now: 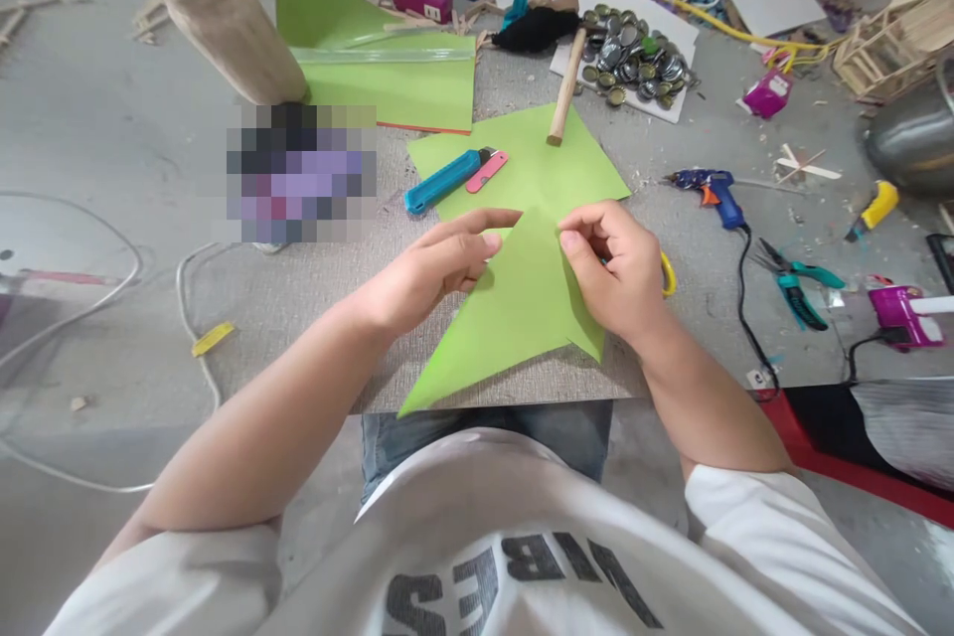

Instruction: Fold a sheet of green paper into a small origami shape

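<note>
A cut piece of green paper (514, 303) hangs between my two hands, above the table's front edge, with a pointed corner toward my lap. My left hand (454, 258) has its thumb and index finger at the piece's left edge, pinching it. On the opposite edge, my right hand (615, 263) pinches the paper between thumb and curled fingers. Beyond them another green sheet (537, 154) lies flat. On its left side rest a blue utility knife (443, 183) and a small pink blade piece (487, 172). A yellow handle loop (669, 274) shows partly behind my right hand.
At the back right, a pile of bottle caps (633, 55) sits on white card, beside a wooden stick (567, 89). A glue gun (712, 194) and teal pliers (799, 283) lie to the right. More green sheets (417, 84) and a wooden cylinder (228, 25) stand back left.
</note>
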The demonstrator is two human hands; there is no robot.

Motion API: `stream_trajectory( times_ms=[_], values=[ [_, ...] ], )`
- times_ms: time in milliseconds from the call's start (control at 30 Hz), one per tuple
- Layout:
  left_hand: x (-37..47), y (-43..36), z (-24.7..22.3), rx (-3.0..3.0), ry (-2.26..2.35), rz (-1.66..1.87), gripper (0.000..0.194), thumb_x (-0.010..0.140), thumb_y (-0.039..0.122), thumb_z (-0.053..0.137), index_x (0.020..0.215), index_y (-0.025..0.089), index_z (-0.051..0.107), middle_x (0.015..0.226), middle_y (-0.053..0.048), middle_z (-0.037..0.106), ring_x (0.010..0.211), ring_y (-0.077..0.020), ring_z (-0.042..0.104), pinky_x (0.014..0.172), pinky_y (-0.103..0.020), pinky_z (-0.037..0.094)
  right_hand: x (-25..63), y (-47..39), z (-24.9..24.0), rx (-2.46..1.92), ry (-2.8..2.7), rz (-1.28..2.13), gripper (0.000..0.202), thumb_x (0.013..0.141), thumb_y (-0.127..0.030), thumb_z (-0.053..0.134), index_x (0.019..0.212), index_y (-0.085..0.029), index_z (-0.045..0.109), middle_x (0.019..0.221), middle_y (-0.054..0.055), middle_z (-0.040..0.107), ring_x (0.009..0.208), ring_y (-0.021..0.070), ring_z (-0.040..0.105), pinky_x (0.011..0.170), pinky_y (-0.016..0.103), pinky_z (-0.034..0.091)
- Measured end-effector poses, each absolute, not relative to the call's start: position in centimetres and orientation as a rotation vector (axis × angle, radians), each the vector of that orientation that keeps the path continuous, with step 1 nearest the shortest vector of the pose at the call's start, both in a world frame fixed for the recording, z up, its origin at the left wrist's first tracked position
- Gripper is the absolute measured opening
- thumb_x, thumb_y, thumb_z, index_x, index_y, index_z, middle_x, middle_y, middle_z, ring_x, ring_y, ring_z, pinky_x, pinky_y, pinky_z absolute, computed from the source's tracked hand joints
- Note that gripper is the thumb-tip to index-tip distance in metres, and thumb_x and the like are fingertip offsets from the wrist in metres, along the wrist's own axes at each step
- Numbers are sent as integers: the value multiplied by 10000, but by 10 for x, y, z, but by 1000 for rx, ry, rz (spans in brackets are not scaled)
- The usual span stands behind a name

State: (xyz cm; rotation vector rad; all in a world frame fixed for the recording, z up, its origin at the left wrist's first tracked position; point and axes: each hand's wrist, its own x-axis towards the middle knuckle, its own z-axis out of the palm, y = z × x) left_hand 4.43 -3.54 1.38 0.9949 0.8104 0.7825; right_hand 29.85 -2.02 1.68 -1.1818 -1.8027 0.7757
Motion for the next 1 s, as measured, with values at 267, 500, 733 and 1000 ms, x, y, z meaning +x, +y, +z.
stream_trajectory(
  times_ms=[267, 500, 733, 1000],
  values=[
    [39, -27, 10, 1199, 696, 657, 939, 781, 146, 924, 1673, 184, 635, 1010, -27, 861, 761, -182, 809, 633, -233, 582, 306, -21, 16, -1106, -1991, 657, 401, 1146, -656, 728, 1190, -261, 778, 1120, 108, 868, 1008, 286, 804, 930, 451, 660],
    [46, -25, 9, 1237, 644, 749, 682, 808, 165, 959, 1462, 160, 770, 1147, -101, 907, 976, -261, 888, 789, -297, 697, 311, -29, 4, -1071, -2446, 433, 1044, 1024, -603, 853, 1881, -174, 439, 1964, 260, 449, 1789, 498, 504, 1426, 723, 483],
    [42, -23, 11, 1199, 706, 671, 776, 783, 201, 948, 1531, 142, 748, 1109, -120, 907, 869, -296, 884, 731, -347, 695, 312, -30, 30, -1154, -2135, 783, 311, 1083, -451, 691, 1242, -231, 842, 1264, 149, 873, 1209, 389, 816, 1029, 523, 662],
    [34, -22, 12, 1425, 1129, 604, 688, 864, 370, 878, 1519, 183, 778, 648, 85, 573, 555, -161, 555, 534, -287, 386, 325, -17, 54, -1261, -1616, 1377, 465, 951, -461, 878, 728, -285, 510, 648, -2, 486, 621, 197, 484, 544, 341, 403]
  ],
)
